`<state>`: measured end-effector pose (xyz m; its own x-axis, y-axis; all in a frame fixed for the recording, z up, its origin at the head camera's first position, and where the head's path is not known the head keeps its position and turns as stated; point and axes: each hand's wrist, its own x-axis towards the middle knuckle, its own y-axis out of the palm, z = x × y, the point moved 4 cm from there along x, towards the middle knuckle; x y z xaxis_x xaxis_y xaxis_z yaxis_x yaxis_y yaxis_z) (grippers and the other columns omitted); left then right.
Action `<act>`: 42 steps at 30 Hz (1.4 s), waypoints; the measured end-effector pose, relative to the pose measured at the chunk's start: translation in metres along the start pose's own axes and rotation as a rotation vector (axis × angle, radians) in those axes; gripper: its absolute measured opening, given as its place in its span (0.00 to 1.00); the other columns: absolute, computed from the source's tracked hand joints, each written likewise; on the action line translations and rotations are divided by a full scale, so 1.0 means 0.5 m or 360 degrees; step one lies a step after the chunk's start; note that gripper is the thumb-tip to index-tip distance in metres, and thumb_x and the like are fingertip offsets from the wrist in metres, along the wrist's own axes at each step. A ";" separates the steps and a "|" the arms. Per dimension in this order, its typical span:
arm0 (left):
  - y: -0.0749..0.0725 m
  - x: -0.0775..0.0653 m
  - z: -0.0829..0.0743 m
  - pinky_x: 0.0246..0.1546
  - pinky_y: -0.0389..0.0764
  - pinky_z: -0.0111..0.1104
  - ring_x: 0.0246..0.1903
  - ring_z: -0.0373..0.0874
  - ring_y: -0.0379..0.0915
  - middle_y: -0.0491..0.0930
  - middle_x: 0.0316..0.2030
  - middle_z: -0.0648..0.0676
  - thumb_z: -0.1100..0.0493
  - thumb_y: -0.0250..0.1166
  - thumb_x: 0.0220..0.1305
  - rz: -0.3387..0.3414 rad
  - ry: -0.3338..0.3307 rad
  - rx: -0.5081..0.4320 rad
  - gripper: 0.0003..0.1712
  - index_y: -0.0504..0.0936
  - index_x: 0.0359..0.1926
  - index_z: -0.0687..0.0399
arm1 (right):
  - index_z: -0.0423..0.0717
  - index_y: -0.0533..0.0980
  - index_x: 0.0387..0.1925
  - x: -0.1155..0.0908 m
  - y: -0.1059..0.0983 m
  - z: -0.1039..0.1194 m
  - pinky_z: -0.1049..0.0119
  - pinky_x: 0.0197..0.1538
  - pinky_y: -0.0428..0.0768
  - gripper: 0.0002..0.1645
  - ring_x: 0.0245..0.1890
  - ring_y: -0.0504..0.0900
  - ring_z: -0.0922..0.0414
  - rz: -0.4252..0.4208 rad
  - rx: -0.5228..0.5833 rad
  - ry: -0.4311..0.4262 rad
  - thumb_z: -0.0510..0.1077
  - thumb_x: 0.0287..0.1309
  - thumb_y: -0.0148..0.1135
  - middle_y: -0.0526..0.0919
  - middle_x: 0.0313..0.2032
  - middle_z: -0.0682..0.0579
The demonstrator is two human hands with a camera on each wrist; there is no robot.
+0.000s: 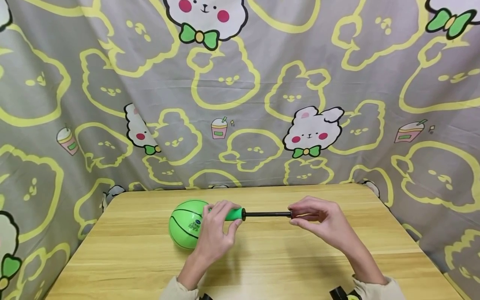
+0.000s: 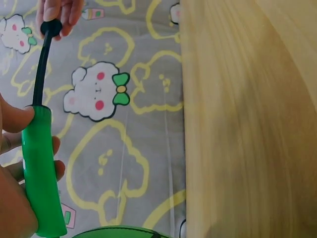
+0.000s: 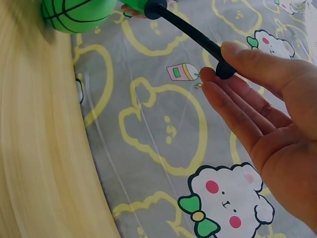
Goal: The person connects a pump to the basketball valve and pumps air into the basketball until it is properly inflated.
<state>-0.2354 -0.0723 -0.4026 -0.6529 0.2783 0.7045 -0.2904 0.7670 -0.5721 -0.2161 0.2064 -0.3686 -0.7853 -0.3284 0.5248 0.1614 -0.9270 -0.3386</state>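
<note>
A small hand air pump with a green barrel (image 2: pixel 40 173) is held nearly level over the table. My left hand (image 1: pixel 215 233) grips the barrel, fingers on one side and thumb on the other. The black rod (image 1: pixel 267 214) is drawn out to the right. My right hand (image 1: pixel 330 223) pinches the black knob (image 3: pixel 225 70) at the rod's end between thumb and fingertips. A green toy basketball (image 1: pixel 183 225) with black lines sits just left of my left hand. That hand hides where the pump's left end comes to the ball.
The light wooden table (image 1: pixel 270 262) extends beneath both hands. A grey curtain (image 1: pixel 240 91) printed with yellow outlines and white cartoon animals hangs behind it and along both sides.
</note>
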 end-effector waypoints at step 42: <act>0.043 -0.017 -0.042 0.53 0.66 0.48 0.44 0.41 0.78 0.82 0.42 0.45 0.59 0.70 0.58 0.0100 0.0082 0.0091 0.15 0.84 0.47 0.48 | 0.39 0.86 0.43 0.011 0.125 -0.026 0.61 0.36 0.86 0.17 0.35 0.90 0.53 -0.0079 -0.0059 -0.0231 0.29 0.49 0.76 0.88 0.37 0.46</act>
<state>-0.2212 -0.0461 -0.4119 -0.6344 0.3554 0.6865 -0.2907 0.7132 -0.6378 -0.2178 0.1490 -0.3971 -0.6968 -0.3075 0.6480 0.1000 -0.9363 -0.3367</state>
